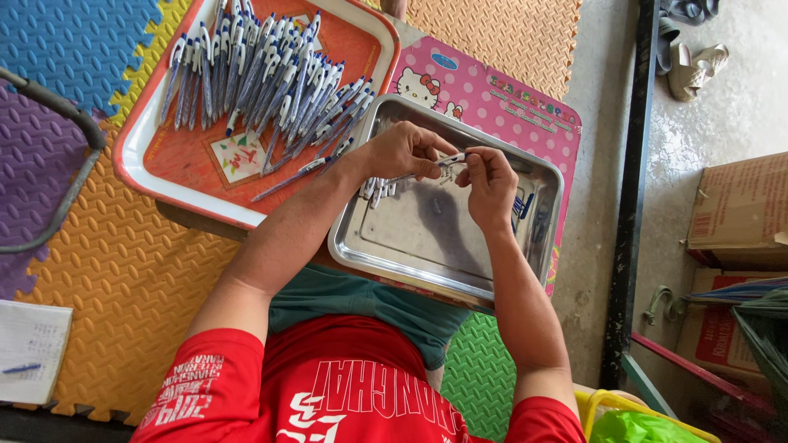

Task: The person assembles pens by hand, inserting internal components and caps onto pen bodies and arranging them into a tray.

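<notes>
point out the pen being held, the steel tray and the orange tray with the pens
pen [450, 160], head view, its white barrel between the hands
steel tray [427, 271], head view, near rim
orange tray [185, 168], head view, bare floor

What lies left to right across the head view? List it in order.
Notepad with pen → orange tray of pens → left hand → right hand → black metal bar → cardboard boxes.

A brown cardboard box [743, 205] is seen at the right edge of the scene, its flaps partly open. Below it, nearer, a second cardboard box [712, 328] with a red printed face is stood. A small square label [238, 156] in white, green and red is shown on the floor of the orange tray [148, 156] at the far left.
</notes>
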